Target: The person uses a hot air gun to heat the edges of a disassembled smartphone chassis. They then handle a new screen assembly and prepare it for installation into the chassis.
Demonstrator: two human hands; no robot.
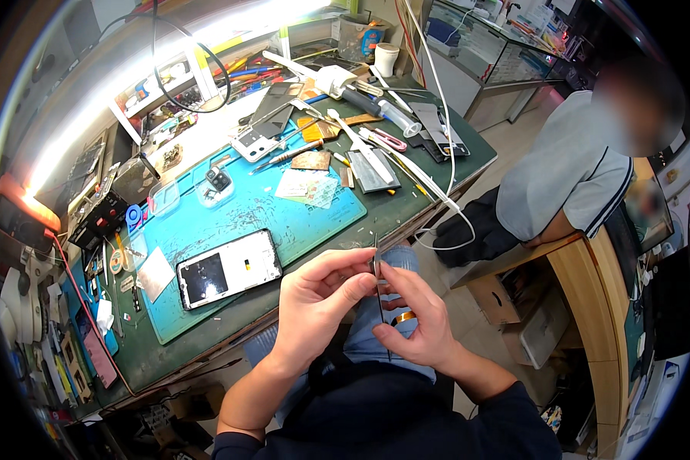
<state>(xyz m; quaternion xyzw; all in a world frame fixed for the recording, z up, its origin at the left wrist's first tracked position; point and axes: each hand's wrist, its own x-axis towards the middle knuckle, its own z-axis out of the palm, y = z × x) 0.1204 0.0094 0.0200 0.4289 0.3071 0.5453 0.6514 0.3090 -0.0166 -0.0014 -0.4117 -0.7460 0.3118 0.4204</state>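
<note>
Above my lap, just off the bench edge, both hands hold a thin dark flat panel upright, seen edge-on, so its faces are hidden. My left hand pinches its upper part between thumb and fingers. My right hand grips it from the other side, fingers along the edge and thumb lower down. A shiny gold-orange strip shows by the right fingers; whether it joins the panel I cannot tell. On the blue work mat, left of my hands, an opened phone housing lies with its white and black inside facing up.
Further back lie a brush, a syringe, a white phone back and a small clear tray. A multimeter stands far left. A white cable hangs at right, near another person by a wooden desk.
</note>
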